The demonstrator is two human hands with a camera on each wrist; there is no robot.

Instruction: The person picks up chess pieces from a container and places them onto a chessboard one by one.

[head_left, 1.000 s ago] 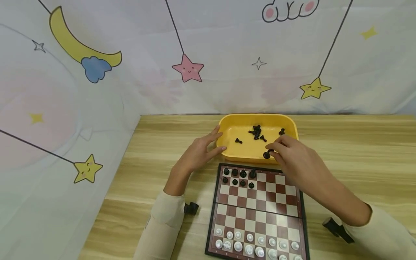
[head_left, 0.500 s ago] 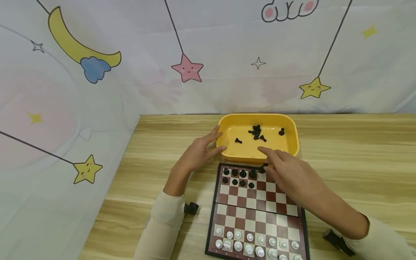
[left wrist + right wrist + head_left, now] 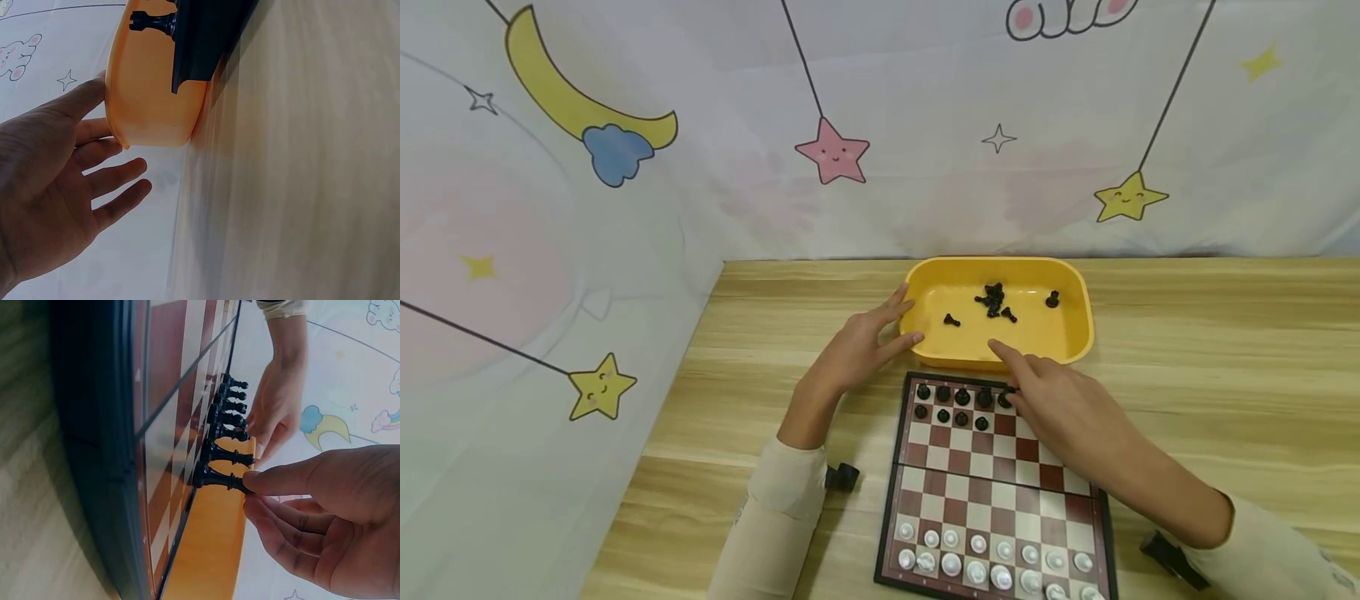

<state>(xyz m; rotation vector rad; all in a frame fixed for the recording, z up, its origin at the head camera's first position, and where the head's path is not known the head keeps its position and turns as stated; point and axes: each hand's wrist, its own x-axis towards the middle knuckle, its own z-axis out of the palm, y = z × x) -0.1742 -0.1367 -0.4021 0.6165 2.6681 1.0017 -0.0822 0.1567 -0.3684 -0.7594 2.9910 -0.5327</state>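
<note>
My right hand [image 3: 1067, 412] pinches the top of a tall black chess piece [image 3: 215, 478] between thumb and forefinger. The piece stands upright on the back row of the chessboard [image 3: 966, 492], beside another tall black piece [image 3: 228, 452]. Farther left along the far side are two short rows of black pieces [image 3: 962, 397]. At the left end of the yellow tray [image 3: 970, 343], my left hand [image 3: 857, 354] touches the rim with fingers spread; in the left wrist view most of its fingers [image 3: 122, 200] lie outside the tray wall.
Several black chess pieces [image 3: 993, 300] lie in the tray, some heaped together, and one stands apart at its right [image 3: 1052, 299]. White chess pieces [image 3: 976, 571] fill two rows on the near side of the board. A printed cloth [image 3: 925, 200] hangs behind the wooden table [image 3: 1210, 333].
My right hand has carried the black chess piece from over the tray's front to the board's far row and lowered it onto a square. The left hand keeps its place at the tray.
</note>
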